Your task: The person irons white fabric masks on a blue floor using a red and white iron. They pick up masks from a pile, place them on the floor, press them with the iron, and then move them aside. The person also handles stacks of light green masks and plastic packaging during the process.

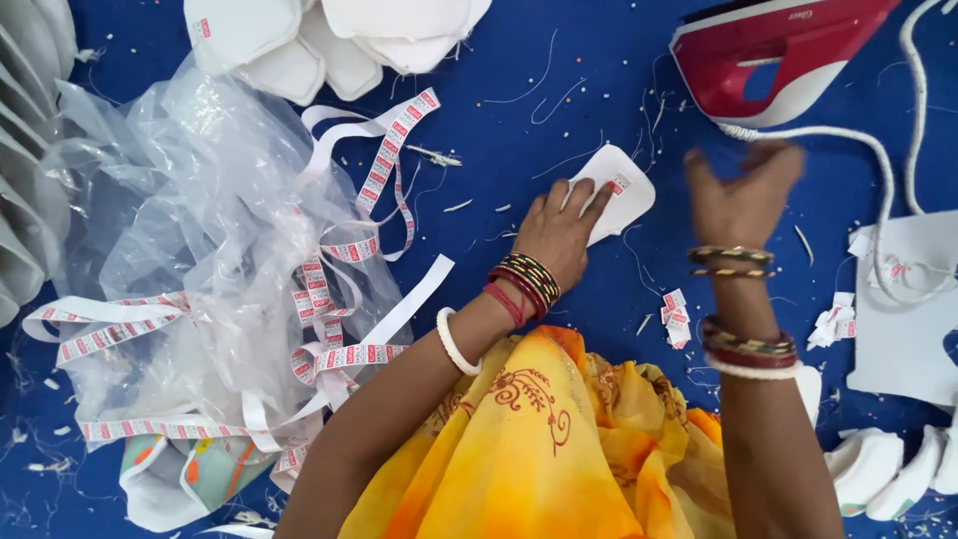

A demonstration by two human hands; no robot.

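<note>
White fabric piece [621, 192]: it lies flat on the blue counter [559, 60], at 12 o'clock from the person's lap, with a small red-and-white label at its upper edge. The left hand [561, 232] presses on its left half, fingers extended and spread, palm down; it pins the piece and grips nothing. The right hand [743, 195] is raised at 3 o'clock of the piece, motion-blurred; whether it is open or closed, or holds anything, cannot be told.

Procedure, judged from the layout: keep the left fingertips flat beside the label so the piece does not shift. Keep them well away from the iron's soleplate.

Outward count:
- Iron [773, 55], red and white: one, at 1 o'clock, with one white cord [878, 160].
- Loose label scraps [677, 317] at 5 o'clock: two clear clusters.
- Label tape [384, 165] in tangled strips at 9 o'clock: number not countable.
- Clear plastic bag [170, 230]: one.
- Stacked white pieces [329, 40] at 11 o'clock: at least four.
</note>
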